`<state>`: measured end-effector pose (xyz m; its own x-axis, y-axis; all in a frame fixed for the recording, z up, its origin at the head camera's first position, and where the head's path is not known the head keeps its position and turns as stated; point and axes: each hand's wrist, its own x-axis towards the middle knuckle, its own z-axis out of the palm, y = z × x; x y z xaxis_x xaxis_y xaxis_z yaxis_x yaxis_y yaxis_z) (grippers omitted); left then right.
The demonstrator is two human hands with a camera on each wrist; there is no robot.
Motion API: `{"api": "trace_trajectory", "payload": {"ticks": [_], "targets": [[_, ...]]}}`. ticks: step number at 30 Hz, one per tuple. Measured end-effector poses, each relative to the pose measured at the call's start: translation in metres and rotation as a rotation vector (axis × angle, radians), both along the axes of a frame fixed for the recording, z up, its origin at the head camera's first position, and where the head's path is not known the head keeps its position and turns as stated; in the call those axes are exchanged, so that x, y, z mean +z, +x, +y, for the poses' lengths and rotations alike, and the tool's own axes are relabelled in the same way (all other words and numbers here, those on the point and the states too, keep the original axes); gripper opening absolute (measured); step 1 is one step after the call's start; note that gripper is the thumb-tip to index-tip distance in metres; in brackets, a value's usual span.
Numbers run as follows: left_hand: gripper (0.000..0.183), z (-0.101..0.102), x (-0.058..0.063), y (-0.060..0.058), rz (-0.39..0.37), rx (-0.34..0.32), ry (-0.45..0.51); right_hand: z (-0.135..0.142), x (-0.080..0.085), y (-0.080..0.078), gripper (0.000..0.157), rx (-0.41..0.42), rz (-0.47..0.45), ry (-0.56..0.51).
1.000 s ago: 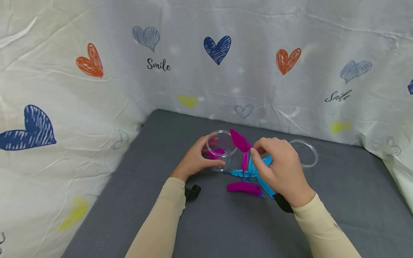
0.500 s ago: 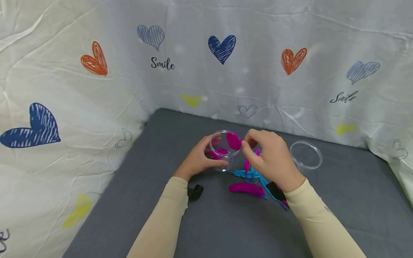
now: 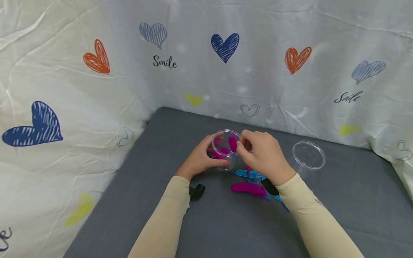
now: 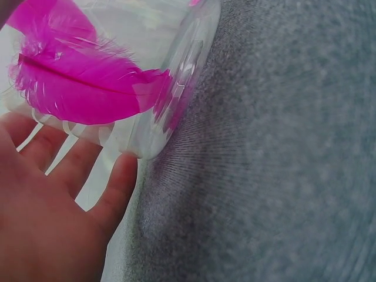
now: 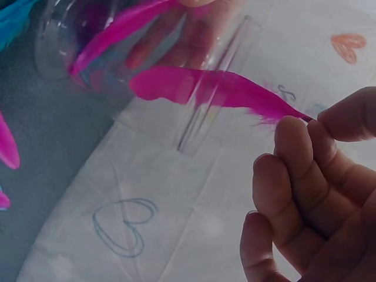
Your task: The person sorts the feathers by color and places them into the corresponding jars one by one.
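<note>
My left hand (image 3: pixel 201 159) holds a clear plastic jar (image 3: pixel 235 164) from its left side, fingers and thumb around the wall. Inside lies a magenta feather (image 4: pixel 88 88), and part of another magenta shape shows behind it in the left wrist view. At the jar's mouth, my right hand (image 3: pixel 266 154) pinches a second magenta feather (image 5: pixel 229 88) by its quill, between thumb and fingertips. The vane of this feather passes through the rim into the jar; its quill end is outside.
On the grey table (image 3: pixel 209 229), a magenta feather (image 3: pixel 246 188) and several blue feathers (image 3: pixel 246 173) lie below my right hand, partly hidden. A clear round lid (image 3: pixel 309 168) is to the right. A white curtain (image 3: pixel 193 79) printed with hearts hangs behind.
My right hand has moved left, bringing the pinched magenta feather from above the table into the jar's mouth. The left hand keeps its hold on the jar. The head view shifts slightly.
</note>
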<state>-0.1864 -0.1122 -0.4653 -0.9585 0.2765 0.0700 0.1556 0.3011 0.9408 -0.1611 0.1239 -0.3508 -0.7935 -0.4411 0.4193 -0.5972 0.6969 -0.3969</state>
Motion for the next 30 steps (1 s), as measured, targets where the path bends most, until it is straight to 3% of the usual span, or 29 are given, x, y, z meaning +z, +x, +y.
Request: {"api": "trace_trajectory", "payload": {"ticks": [30], "targets": [[0.096, -0.004, 0.001, 0.000, 0.004, -0.007, -0.019, -0.014, -0.017, -0.013, 0.025, -0.004, -0.044, 0.135]]}}
